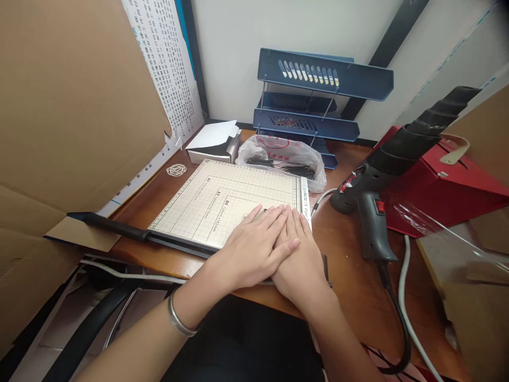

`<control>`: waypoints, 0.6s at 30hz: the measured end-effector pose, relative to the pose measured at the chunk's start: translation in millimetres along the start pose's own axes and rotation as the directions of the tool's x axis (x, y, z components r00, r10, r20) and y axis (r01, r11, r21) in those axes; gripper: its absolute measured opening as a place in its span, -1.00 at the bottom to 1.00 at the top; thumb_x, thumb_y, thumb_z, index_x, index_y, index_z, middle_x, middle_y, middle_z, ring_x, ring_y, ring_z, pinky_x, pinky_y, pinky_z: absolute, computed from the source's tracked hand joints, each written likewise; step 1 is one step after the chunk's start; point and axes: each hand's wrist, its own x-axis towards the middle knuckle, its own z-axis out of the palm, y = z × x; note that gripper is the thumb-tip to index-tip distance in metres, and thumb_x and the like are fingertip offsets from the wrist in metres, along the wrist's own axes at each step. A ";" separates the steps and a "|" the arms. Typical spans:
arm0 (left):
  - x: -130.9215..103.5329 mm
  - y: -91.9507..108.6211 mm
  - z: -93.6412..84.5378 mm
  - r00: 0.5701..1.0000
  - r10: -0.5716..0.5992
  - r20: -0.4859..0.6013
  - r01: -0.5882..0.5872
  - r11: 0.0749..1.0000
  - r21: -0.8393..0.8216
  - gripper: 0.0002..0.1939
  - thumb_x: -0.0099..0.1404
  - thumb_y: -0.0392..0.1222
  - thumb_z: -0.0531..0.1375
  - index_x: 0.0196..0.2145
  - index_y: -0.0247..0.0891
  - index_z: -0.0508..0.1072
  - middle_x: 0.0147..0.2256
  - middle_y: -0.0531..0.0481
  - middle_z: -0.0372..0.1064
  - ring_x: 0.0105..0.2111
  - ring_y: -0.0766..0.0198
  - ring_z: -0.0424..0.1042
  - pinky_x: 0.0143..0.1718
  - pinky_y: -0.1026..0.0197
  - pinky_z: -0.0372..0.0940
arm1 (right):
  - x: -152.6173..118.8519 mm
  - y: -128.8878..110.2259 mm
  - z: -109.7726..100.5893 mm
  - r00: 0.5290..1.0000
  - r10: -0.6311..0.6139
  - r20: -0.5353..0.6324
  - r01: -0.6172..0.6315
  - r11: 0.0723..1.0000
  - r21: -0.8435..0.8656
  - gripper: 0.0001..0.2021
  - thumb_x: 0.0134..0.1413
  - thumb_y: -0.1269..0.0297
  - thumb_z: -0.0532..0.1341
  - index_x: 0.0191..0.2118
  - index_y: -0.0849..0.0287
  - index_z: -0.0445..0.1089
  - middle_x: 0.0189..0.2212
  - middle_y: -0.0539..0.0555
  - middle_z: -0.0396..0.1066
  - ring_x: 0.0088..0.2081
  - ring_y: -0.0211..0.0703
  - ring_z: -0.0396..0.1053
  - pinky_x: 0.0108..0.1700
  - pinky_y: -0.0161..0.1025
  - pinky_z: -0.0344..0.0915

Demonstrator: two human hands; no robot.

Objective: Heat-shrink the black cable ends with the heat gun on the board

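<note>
A cream paper cutter (186, 212) with printed grid lines and paper sizes lies on the wooden desk. Along its near edge runs the black cutting arm, its handle (123, 228) sticking out to the left. My left hand (256, 244) lies flat, partly over my right hand (298, 254), near the cutter's right corner. Both hands have their fingers stretched out and resting on the board. A metal bangle (175, 315) is around my left wrist. What lies under the palms is hidden.
Behind the cutter are a white box (214, 140), a plastic bag (294, 159) of black strips and a blue tray rack (326, 79). A heat gun (371, 212) with its cord stands at right by a red box (457, 175). Cardboard (79, 106) walls the left. Rubber bands (176, 170) lie nearby.
</note>
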 end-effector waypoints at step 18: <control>1.3 -5.5 1.4 0.999 0.035 0.016 -0.034 0.997 -0.063 -0.26 0.57 0.22 -0.11 0.49 -0.29 -0.02 0.50 -0.08 -0.21 0.50 0.11 -0.16 0.51 -0.03 -0.22 | 1.0 -1.4 2.3 0.999 -0.017 -0.028 0.017 1.000 -0.024 -0.33 0.37 0.24 0.00 0.47 0.44 -0.07 0.46 0.44 -0.19 0.48 0.31 -0.20 0.49 0.18 -0.10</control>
